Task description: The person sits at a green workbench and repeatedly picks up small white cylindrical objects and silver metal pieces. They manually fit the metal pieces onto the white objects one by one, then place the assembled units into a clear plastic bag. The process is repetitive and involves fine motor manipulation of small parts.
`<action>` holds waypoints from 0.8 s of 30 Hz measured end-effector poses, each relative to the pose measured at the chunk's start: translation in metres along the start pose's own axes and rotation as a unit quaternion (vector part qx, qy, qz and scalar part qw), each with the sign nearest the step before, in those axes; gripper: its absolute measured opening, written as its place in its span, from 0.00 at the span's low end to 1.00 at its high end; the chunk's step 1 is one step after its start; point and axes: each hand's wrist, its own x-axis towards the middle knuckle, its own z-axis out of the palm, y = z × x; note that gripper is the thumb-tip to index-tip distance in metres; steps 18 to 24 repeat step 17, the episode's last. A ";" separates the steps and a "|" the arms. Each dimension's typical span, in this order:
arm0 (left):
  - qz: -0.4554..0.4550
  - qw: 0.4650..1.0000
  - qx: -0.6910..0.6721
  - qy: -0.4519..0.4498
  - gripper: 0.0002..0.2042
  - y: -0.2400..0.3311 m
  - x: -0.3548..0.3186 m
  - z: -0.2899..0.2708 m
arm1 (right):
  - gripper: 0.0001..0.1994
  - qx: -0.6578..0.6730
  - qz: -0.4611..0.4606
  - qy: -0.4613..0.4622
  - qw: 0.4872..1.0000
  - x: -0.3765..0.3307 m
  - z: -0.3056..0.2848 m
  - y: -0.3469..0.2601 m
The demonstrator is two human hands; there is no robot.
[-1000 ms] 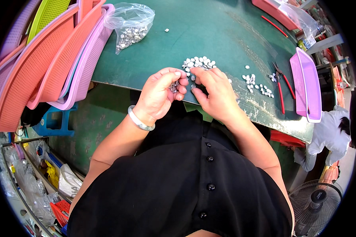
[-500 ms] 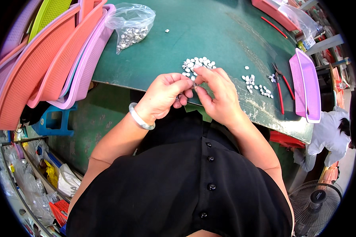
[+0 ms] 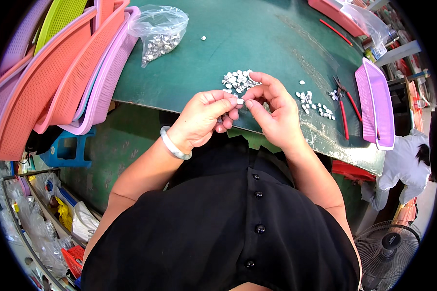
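Note:
Above the table's front edge, my left hand pinches a small white oval piece between thumb and forefinger, its other fingers curled. My right hand meets the piece from the right, thumb and a fingertip close together at its edge, with the forefinger raised. Just beyond lies a pile of similar white and silvery pieces, partly hidden by my right fingers. To the right are smaller groups of such pieces. What my curled left fingers hold, if anything, is hard to make out.
A clear plastic bag of pieces stands on the green table. Red-handled pliers lie beside a purple basket at right. Stacked baskets crowd the left, above a blue stool. A person and a fan are at right.
My right hand has shifted slightly right, and its forefinger has lifted away. The white face of the piece now shows between my hands. My left hand has barely moved.

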 end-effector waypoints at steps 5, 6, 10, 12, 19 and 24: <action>-0.002 1.000 -0.008 -0.010 0.06 -0.001 0.001 0.001 | 0.22 0.061 0.051 0.008 0.997 0.001 0.000 0.001; 0.001 1.000 -0.007 -0.014 0.06 -0.002 0.001 0.001 | 0.22 0.078 0.059 0.009 0.995 0.001 0.001 0.001; 0.016 1.000 0.002 -0.011 0.06 -0.004 0.002 0.002 | 0.22 0.100 0.063 0.012 0.993 0.001 0.002 0.001; 0.021 1.000 0.006 -0.015 0.05 -0.005 0.002 0.001 | 0.22 0.107 0.060 0.012 0.992 0.001 0.002 0.001; 0.039 0.999 0.021 -0.005 0.05 -0.007 0.002 0.003 | 0.22 0.117 0.048 0.008 0.992 -0.001 0.001 0.004; 0.039 0.999 0.021 -0.005 0.05 -0.007 0.002 0.003 | 0.22 0.117 0.048 0.008 0.992 -0.001 0.001 0.004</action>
